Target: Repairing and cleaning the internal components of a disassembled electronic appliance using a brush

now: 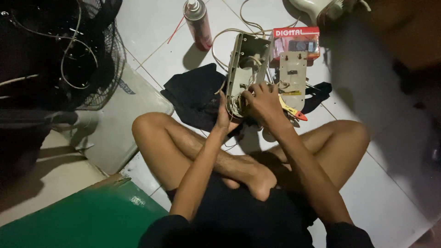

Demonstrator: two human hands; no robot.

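I sit cross-legged on a tiled floor. An opened beige plastic housing (248, 59) stands tilted in front of my shins, wires spilling from its lower end (237, 102). My left hand (223, 115) steadies the bottom left edge of the housing, fingers pointing up. My right hand (262, 102) rests on the wire bundle at the housing's base, fingers curled into the wires. A flat beige cover plate (293, 76) lies just right of the housing. A yellow and red handled tool (293, 111) pokes out beneath my right hand.
A red spray can (198, 24) stands at the back. A red and white box (296, 36) lies behind the cover plate. A black cloth (195, 94) lies left of the housing. A black fan grille (59, 50) fills the far left, a green surface (87, 218) the lower left.
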